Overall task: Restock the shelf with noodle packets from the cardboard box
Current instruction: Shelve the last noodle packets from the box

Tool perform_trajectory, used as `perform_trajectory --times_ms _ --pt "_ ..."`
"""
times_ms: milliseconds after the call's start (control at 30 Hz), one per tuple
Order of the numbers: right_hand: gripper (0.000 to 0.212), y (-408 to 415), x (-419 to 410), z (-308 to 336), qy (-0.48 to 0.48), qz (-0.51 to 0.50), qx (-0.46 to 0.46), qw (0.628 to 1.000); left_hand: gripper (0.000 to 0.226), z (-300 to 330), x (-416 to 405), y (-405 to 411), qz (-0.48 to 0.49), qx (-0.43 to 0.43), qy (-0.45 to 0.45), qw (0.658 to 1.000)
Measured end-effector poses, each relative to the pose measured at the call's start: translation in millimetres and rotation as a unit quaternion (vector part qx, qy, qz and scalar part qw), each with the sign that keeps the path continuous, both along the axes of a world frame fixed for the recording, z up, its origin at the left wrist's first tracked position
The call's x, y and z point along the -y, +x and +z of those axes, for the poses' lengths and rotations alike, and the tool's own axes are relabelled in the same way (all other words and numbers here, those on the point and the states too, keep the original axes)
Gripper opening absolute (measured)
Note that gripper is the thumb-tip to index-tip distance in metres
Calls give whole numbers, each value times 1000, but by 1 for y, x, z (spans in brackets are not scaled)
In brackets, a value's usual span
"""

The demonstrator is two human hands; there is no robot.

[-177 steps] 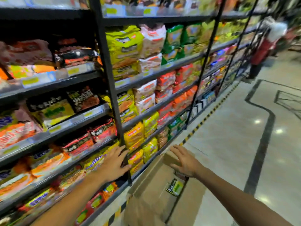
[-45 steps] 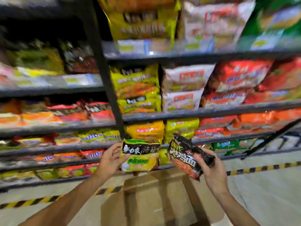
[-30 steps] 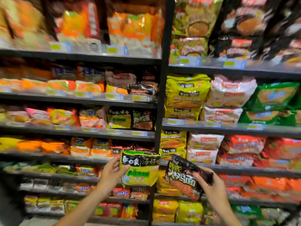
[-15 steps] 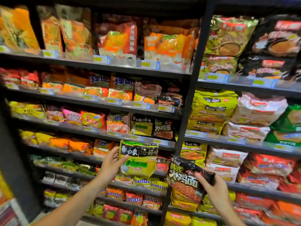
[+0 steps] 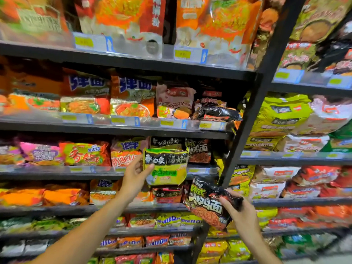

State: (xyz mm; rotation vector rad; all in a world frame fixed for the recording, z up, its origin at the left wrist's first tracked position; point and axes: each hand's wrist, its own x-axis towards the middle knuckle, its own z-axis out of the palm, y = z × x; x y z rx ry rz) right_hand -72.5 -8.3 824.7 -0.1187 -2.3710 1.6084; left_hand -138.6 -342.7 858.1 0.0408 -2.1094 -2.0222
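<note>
Yellow-green plastic catches the light first: the left hand (image 5: 134, 175) holds a yellow-green noodle packet (image 5: 165, 166) upright, its face toward us, right in front of the third shelf (image 5: 57, 173) from the top of the left bay. Directly behind and slightly above it stands a row of matching packets (image 5: 166, 142) with the same black banner, and that, I judge, is the slot it is meant for, so the coming move is a short push straight back and a touch upward. The left hand is plainly the nearer one to that gap. Its thumb lies across the packet's front near the left edge while the fingers curl round behind (I cannot see them), so the grip is a clamp on the left side. The packet's long axis runs roughly level, parallel to the shelf edge. Lower and to the right, the right hand (image 5: 241, 212) grips a black noodle packet (image 5: 206, 203) by its right end, tilted down to the right, just beside the dark upright post (image 5: 245, 121). Its twins (image 5: 198, 150) sit on that same shelf, next to the yellow-green row, up and to the left of the hand. No cardboard box shows in this view.
</note>
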Motion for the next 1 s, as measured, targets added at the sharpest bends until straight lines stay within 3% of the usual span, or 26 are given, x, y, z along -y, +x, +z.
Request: perform_trajectory --times_ms 100,233,567,667,800,933,1000 --pt "31 -5 10 -2 2 -16 -2 1000 34 11 -2 -30 -15 -37 -48 998" --pt "25 -14 13 0 -23 -23 -9 999 42 10 -1 -65 16 -41 -101 994" --pt "24 -48 8 14 -46 -15 -32 998 21 2 -18 -116 82 -10 -169 982" --pt "25 -60 7 19 -56 -8 -41 998 38 1 -31 -119 91 0 -231 969" --pt "25 -76 10 32 -47 1 -72 996 23 -6 -51 -111 121 -1 -332 936" --pt "25 -99 17 42 -44 -5 -80 996 25 -12 -51 -100 155 -66 -389 906" --pt "23 -111 25 49 -46 -8 -93 995 48 -17 -47 -93 153 -101 -407 895"
